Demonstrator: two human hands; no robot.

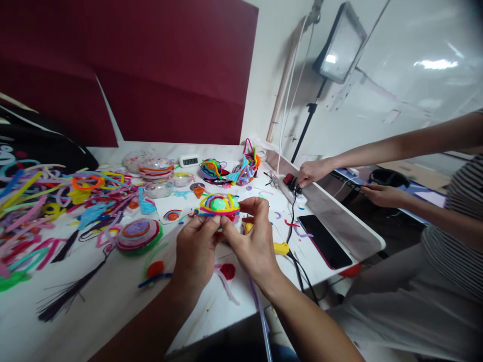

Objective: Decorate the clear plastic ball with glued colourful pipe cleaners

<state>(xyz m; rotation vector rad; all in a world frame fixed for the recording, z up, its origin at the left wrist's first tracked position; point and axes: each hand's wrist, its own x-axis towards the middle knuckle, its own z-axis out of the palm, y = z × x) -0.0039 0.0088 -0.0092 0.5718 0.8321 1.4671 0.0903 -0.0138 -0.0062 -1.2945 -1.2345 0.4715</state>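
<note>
The multicoloured pipe-cleaner dome (219, 204) is pinched from both sides and held just above the white table (113, 296), near its middle and in front of the wearer. The fingertips of the left hand (196, 251) are closed on the lower left edge of the dome, while the thumb and forefinger of the right hand (253, 240) are closed on its right rim, the remaining fingers being curled loosely underneath. A green centre is seen through yellow, red and blue coils. For the wrapping to be done well, the outermost strand would best be kept taut and pressed flat against the coil beneath it, with one hand used as an anchor and the other to guide the strand round; too hard a squeeze could, it is judged, flatten the dome. A yellow-handled tool (281, 247) with a black cord is lying just beside the right wrist. A flat coiled disc (138, 234) rests to the left, and beyond it a heap of loose pipe cleaners (41, 201). Clear plastic bowls (155, 168), a small digital clock (189, 160) and finished coiled pieces (245, 168) are ranged at the back. A black phone (324, 241) lies at the right edge, where another person's hand (311, 172) is placed on a plug.
</note>
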